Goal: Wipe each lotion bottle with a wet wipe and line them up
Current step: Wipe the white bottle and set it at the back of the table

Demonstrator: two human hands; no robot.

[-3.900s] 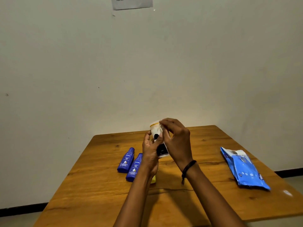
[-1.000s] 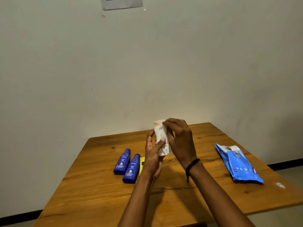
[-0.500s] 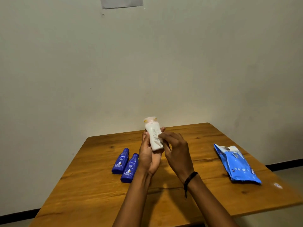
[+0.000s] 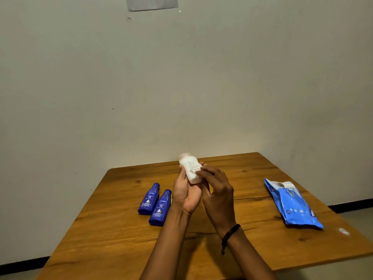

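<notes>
White lotion bottle (image 4: 190,171) held by base in left hand (image 4: 186,196) grip; right hand (image 4: 219,190) touching, grip unclear.

Grainy varnished wooden table (image 4: 252,235) – glossy blue plastic bottles (image 4: 159,208), matt white bottle (image 4: 191,170), shiny wipes packet (image 4: 294,207)

Table (image 4: 252,249): brown wood with dark knots, far edge against the wall as I see it
Left bottle (image 4: 149,200): blue, lying flat on the left half, cap toward the wall
Right bottle (image 4: 160,209): same blue kind, flat, just beside the first, slightly nearer me
Yellow sliver (image 4: 171,199): at the right bottle's edge; I can't tell what it is
Pack (image 4: 292,205): blue, flat near the right edge, well apart from the bottles
White mark (image 4: 343,231): small, near the pack's near end
</notes>
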